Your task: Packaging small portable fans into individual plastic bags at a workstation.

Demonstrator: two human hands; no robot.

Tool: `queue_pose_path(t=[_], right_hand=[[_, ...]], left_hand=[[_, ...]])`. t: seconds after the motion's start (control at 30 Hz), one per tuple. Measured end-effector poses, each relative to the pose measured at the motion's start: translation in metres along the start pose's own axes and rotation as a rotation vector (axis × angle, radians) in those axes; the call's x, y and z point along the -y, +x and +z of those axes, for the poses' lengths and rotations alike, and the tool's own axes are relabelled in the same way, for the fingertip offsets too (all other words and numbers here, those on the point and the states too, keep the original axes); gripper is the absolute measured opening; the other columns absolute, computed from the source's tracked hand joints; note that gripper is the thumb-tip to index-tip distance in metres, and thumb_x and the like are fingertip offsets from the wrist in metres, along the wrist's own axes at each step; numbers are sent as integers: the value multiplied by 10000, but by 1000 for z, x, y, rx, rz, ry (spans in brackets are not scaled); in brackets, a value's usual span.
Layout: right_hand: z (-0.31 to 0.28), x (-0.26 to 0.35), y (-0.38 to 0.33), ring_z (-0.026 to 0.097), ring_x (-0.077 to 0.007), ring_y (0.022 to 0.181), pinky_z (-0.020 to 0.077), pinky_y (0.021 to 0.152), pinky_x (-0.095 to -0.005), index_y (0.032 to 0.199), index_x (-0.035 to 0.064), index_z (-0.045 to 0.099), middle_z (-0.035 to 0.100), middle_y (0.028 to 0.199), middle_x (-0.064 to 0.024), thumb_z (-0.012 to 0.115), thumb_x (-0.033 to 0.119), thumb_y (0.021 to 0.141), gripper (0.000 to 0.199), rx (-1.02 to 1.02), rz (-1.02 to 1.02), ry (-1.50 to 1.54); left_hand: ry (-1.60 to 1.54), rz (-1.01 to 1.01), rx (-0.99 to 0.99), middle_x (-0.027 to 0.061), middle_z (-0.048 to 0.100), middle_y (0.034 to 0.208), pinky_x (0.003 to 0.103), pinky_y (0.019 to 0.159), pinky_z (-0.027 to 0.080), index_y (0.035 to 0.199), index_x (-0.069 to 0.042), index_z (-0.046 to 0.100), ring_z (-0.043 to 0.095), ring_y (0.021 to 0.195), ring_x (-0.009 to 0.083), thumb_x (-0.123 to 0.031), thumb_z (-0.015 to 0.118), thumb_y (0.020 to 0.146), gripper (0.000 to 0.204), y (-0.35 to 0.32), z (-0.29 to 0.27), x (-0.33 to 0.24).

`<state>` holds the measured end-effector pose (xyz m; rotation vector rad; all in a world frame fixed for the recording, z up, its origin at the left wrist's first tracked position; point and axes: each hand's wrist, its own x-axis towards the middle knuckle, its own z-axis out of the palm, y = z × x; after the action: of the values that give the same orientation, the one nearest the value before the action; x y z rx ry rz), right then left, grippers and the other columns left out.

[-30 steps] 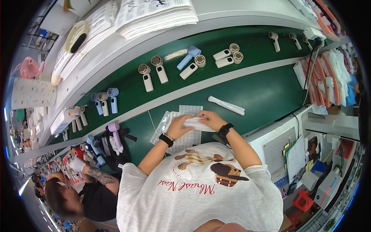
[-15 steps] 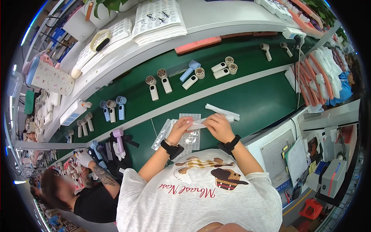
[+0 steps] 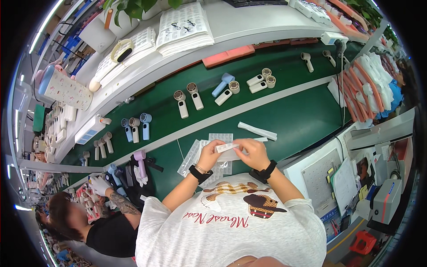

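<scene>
Both my hands meet over the near side of the green bench. Between them is a small white printed paper strip [image 3: 227, 147]. My left hand [image 3: 208, 155] pinches its left end, and my right hand [image 3: 254, 154] has its fingertips on the other end. A pale, thin sheet [image 3: 230, 155] hangs just below the strip, partly hidden by the fingers. Translucent sheets with rows of small labels [image 3: 223, 168] lie under my hands, another [image 3: 190, 158] slanting off to the left. Just beyond my right hand rests a long white folded strip [image 3: 257, 131].
Handheld fans, cream [image 3: 195, 99] and blue [image 3: 146, 126], lie along the green belt [image 3: 164, 100] beyond a pale rail. Paper stacks [image 3: 186, 29] sit on the shelf above. At left, a gloved co-worker [image 3: 106, 231] handles fans. Pink trays [image 3: 356, 93] stand at right.
The white strip between my hands has turned, so its printed face now shows. My hands have shifted slightly nearer to me. Two cream fans on the belt appear shifted a little rightward with the view.
</scene>
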<state>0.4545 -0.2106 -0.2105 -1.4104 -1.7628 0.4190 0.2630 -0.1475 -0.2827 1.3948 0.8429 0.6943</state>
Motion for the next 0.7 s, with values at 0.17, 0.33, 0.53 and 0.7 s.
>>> queue_pose_path(t=[0.17,0.33,0.53,0.7], right_hand=[[-5,-7,5,561,-194,519,428,478,-301,872,128,684,598,645,-27,711,179,768,119,138,320,103],[-7,-12,4,568,-189,551,434,496,-296,924,125,683,606,674,-30,704,152,775,153,121,119,165],[-3,-2,22,574,-193,689,449,604,-295,1012,90,668,615,761,-33,700,80,756,258,1,-14,160],[4,-8,24,565,-219,765,451,690,-316,1042,81,660,618,806,-35,695,53,744,301,134,-45,118]], left_hand=[[91,12,14,25,635,905,228,747,471,987,-9,607,585,848,90,-46,604,858,135,0,3,-14],[107,-31,14,31,640,875,230,730,471,970,-1,609,589,824,89,-49,590,863,119,5,-1,-11],[210,-10,116,55,656,922,243,764,476,1003,1,614,605,862,113,-35,575,855,157,6,1,-7],[118,49,92,74,662,988,273,842,467,1048,-1,619,611,935,143,-25,558,847,211,13,6,-2]])
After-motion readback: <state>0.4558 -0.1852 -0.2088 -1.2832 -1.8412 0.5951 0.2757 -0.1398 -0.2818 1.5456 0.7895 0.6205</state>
